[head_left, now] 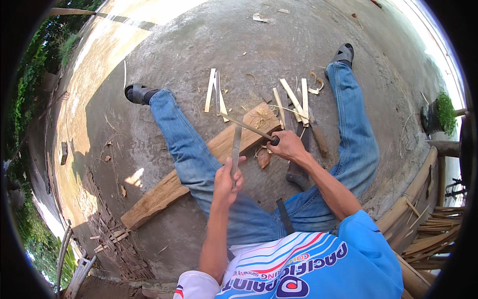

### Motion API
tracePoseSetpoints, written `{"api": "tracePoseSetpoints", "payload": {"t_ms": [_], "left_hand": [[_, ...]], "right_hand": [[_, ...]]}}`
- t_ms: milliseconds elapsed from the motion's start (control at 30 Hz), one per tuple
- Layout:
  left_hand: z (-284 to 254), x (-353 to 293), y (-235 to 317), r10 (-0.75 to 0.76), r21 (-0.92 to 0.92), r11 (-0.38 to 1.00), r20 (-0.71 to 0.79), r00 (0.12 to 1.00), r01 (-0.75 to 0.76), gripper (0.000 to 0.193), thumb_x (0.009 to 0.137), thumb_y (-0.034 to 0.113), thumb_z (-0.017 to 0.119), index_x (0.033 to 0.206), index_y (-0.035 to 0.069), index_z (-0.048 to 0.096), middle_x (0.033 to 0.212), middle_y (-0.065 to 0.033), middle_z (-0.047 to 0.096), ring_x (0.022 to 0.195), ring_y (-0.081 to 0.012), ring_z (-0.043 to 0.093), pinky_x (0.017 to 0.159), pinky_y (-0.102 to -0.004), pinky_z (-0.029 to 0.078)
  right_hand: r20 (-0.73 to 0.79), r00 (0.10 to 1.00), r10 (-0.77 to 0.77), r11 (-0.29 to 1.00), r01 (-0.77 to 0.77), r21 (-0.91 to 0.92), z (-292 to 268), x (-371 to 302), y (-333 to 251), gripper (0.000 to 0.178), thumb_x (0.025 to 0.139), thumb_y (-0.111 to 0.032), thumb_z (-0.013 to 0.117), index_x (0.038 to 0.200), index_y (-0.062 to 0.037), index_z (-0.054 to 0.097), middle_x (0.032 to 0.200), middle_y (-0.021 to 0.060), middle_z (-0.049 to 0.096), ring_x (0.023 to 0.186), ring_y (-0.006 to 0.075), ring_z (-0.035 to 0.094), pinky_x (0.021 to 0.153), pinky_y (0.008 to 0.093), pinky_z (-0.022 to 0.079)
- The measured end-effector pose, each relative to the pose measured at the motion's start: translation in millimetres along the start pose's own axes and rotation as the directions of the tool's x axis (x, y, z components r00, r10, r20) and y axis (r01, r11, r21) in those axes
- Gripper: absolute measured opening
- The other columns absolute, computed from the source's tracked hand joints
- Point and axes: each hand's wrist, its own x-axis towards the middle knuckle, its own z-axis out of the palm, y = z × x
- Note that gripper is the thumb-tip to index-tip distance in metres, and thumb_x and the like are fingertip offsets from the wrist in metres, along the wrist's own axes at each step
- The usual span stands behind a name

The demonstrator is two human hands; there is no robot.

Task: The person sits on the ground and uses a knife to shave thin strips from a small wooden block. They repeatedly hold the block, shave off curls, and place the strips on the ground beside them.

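Note:
My right hand (289, 145) grips the dark handle of a knife (251, 129). Its thin blade points up and left over a wooden beam (226, 144). My left hand (228, 182) is closed around the lower end of a flat greyish strip (236, 147), held nearly upright. The blade and the strip's upper end cross or nearly meet; contact is unclear. Pale slats (295, 99) lie beyond my right hand, and another pale slat (210, 90) rests with others farther left. Near my right forearm lies a dark-handled tool (298, 175), beside a brown handle (319, 138).
My outstretched legs (186, 129) frame the work, the left one over the beam. Curled shavings (314, 89) and a dry leaf (264, 157) lie on the concrete floor (199, 45). A potted plant (443, 114) stands at the right, above bamboo poles (413, 192).

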Motion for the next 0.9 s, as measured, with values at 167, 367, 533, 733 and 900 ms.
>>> {"api": "tracePoseSetpoints", "payload": {"t_ms": [167, 367, 533, 733, 900], "left_hand": [[15.6, 5.6, 2.8, 0.111, 0.052, 0.993, -0.087, 0.99, -0.107, 0.031, 0.112, 0.036, 0.051, 0.117, 0.006, 0.057, 0.066, 0.0023, 0.045, 0.048, -0.0078, 0.044, 0.039, -0.0206, 0.029], [16.7, -8.6, -3.8, 0.118, 0.061, 0.992, -0.059, 0.991, -0.115, 0.029, 0.112, 0.035, 0.05, 0.117, 0.008, 0.058, 0.063, 0.0025, 0.045, 0.047, -0.007, 0.044, 0.037, -0.0214, 0.026], [18.4, -12.2, 0.1, 0.128, 0.123, 0.985, -0.021, 0.992, -0.124, 0.029, 0.112, 0.036, 0.05, 0.101, 0.01, 0.054, 0.062, 0.0029, 0.044, 0.046, -0.0067, 0.043, 0.037, -0.021, 0.026], [24.2, -11.8, 3.4, 0.114, 0.179, 0.979, -0.062, 0.992, -0.101, 0.032, 0.112, 0.037, 0.049, 0.094, 0.011, 0.049, 0.062, 0.0026, 0.045, 0.047, -0.0069, 0.045, 0.036, -0.021, 0.027], [15.3, 1.5, -4.5, 0.149, 0.136, 0.981, -0.081, 0.985, -0.137, 0.033, 0.112, 0.039, 0.049, 0.095, 0.011, 0.05, 0.062, 0.0025, 0.046, 0.046, -0.0074, 0.046, 0.037, -0.0215, 0.029]], "right_hand": [[-0.022, 0.993, -0.119, 0.988, 0.12, 0.093, 41.9, -43.9, -15.2, 0.029, 0.08, -0.036, 0.076, 0.095, -0.0106, 0.077, 0.08, 0.0174, 0.073, 0.078, 0.0399, 0.071, 0.07, 0.0485, 0.055], [-0.056, 0.998, -0.029, 1.0, 0.028, -0.007, 23.5, -9.7, -2.8, 0.026, 0.081, -0.035, 0.077, 0.088, -0.0099, 0.075, 0.073, 0.0154, 0.071, 0.075, 0.0371, 0.072, 0.068, 0.0488, 0.054], [-0.124, 0.977, -0.171, 0.985, 0.167, -0.045, 28.4, -18.4, 0.3, 0.03, 0.08, -0.036, 0.076, 0.095, -0.0103, 0.077, 0.076, 0.0159, 0.073, 0.075, 0.0373, 0.072, 0.07, 0.0485, 0.056], [-0.158, 0.985, 0.073, 0.996, -0.063, 0.071, 12.5, -4.3, 7.5, 0.033, 0.083, -0.037, 0.074, 0.101, -0.0092, 0.078, 0.076, 0.0155, 0.074, 0.075, 0.0358, 0.073, 0.07, 0.0474, 0.057], [-0.011, 0.99, 0.139, 0.96, -0.132, 0.248, 29.0, -11.9, 10.0, 0.034, 0.082, -0.037, 0.077, 0.1, -0.0085, 0.078, 0.076, 0.0168, 0.074, 0.071, 0.0361, 0.072, 0.069, 0.0467, 0.056]]}}
